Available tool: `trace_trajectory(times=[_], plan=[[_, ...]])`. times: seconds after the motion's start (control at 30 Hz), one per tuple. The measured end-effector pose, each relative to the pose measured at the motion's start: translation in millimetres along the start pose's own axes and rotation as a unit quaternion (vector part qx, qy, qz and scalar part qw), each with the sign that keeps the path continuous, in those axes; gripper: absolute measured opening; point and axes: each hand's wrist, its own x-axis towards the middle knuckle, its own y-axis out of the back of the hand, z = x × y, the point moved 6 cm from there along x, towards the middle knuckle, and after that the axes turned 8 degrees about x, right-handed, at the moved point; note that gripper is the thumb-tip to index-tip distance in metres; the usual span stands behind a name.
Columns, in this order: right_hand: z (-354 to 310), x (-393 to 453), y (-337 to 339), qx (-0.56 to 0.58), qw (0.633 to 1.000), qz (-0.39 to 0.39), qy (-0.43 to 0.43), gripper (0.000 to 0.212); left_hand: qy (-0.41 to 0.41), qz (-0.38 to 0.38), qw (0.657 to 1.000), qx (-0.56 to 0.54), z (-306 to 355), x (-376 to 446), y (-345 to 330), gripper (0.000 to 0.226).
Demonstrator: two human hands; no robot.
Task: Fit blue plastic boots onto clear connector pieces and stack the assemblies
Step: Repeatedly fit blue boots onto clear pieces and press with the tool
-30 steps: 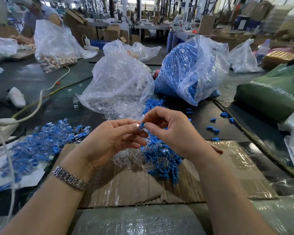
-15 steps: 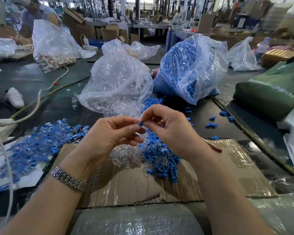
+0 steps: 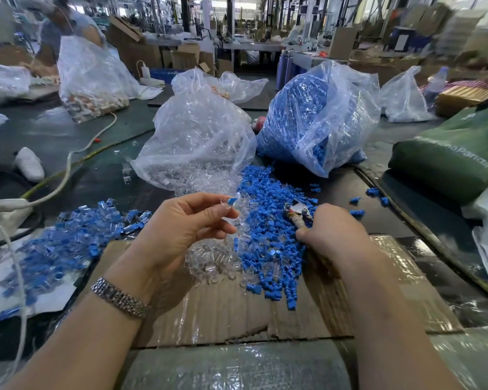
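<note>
Boot (image 3: 232,200) and clear connector (image 3: 238,205) sit joined at the left hand's (image 3: 181,229) fingertips, pinched between thumb and forefinger and held above the loose parts. The left grip is closed on that assembly — the other fingers curl loosely beneath it.

The right hand (image 3: 331,232) rests low on the blue pile (image 3: 268,243), its fingers curled around a small tool (image 3: 297,213) with a metal head and a pale handle; whether it also holds a boot I cannot tell.

Beside the blue pile, to its left, lies a heap of clear pieces (image 3: 209,260), both spread over flattened cardboard (image 3: 226,311) on the counter (image 3: 76,181).

Further left, finished assemblies (image 3: 68,237) lie in a loose heap, partly on white sheet (image 3: 45,299).

Behind the piles stand two plastic bags — one of clear pieces (image 3: 195,142), one of blue boots (image 3: 319,116) spilling onto the counter.

A metal watch band (image 3: 120,298) circles the left wrist.

A green bag (image 3: 451,153) lies at the right, a white cable (image 3: 62,175) runs across the left, and another person (image 3: 65,26) works at the far left.
</note>
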Motion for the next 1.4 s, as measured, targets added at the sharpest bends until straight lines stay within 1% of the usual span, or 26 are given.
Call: trace_trajectory(times=[0.1,0.17,0.2,0.23,0.3,0.37,0.4,0.43,0.53,0.67,0.87,0.93,1.0,1.07,1.13,1.2,1.27,1.33,1.4], plan=[[1.2,1.7,6.6,0.040,0.999,0.027,0.008,0.032,0.001,0.028,0.999,-0.022,0.4,0.4,5.4,0.041],[1.5,-0.4,14.3,0.131,0.990,0.038,0.024,0.035,0.002,0.045,0.998,-0.037,0.5,1.0,9.3,0.040],[0.4,-2.0,17.6,0.203,0.978,0.031,0.038,0.033,0.004,0.051,0.998,-0.044,0.1,1.8,10.3,0.038],[-2.3,-4.4,19.1,0.279,0.959,0.005,0.051,0.031,0.007,0.055,0.997,-0.051,-0.5,2.5,11.3,0.036],[-15.6,-14.0,14.2,0.393,0.910,-0.105,0.076,0.029,0.011,0.061,0.996,-0.063,-1.6,3.3,12.7,0.032],[-32.9,-27.9,1.4,0.431,0.867,-0.230,0.100,0.032,0.013,0.062,0.996,-0.069,-2.3,4.0,12.5,0.028],[-40.2,-34.5,-5.3,0.430,0.853,-0.273,0.109,0.034,0.012,0.063,0.996,-0.069,-2.6,4.1,12.1,0.025],[-46.2,-39.2,-10.7,0.422,0.848,-0.297,0.118,0.037,0.011,0.064,0.996,-0.066,-2.9,4.2,11.7,0.024],[-58.8,-48.7,-18.2,0.403,0.846,-0.316,0.150,0.039,0.005,0.059,0.997,-0.052,-2.9,4.6,9.3,0.027],[-62.8,-53.7,-17.4,0.395,0.846,-0.315,0.167,0.039,-0.001,0.048,0.999,-0.019,-1.9,4.8,5.0,0.027],[-63.2,-53.3,-18.8,0.369,0.865,-0.292,0.172,0.039,-0.022,0.058,0.997,0.039,-0.8,5.1,2.0,0.022],[-64.9,-52.8,-20.2,0.371,0.867,-0.287,0.169,0.040,-0.025,0.066,0.997,0.039,-0.8,5.0,2.2,0.020],[-68.1,-53.1,-21.3,0.382,0.865,-0.281,0.163,0.043,-0.027,0.076,0.996,0.039,-0.6,5.0,2.5,0.021],[-71.0,-54.2,-21.4,0.380,0.871,-0.267,0.160,0.044,-0.029,0.084,0.995,0.039,0.0,4.5,3.6,0.023],[-72.9,-55.1,-21.8,0.362,0.883,-0.251,0.163,0.044,-0.031,0.082,0.995,0.037,1.0,3.5,4.4,0.021],[-74.1,-55.0,-22.0,0.368,0.879,-0.251,0.168,0.045,-0.037,0.079,0.995,0.042,2.6,2.5,4.0,0.017],[-73.6,-54.5,-21.1,0.387,0.866,-0.266,0.174,0.044,-0.051,0.096,0.992,0.061,6.2,0.7,5.7,0.016],[-68.8,-52.3,-15.1,0.395,0.861,-0.264,0.181,0.044,-0.065,0.119,0.989,0.067,10.6,-1.1,13.4,0.017],[-56.3,-42.4,-3.5,0.406,0.871,-0.217,0.171,0.041,-0.075,0.166,0.978,0.104,16.0,-4.0,31.5,0.012]])
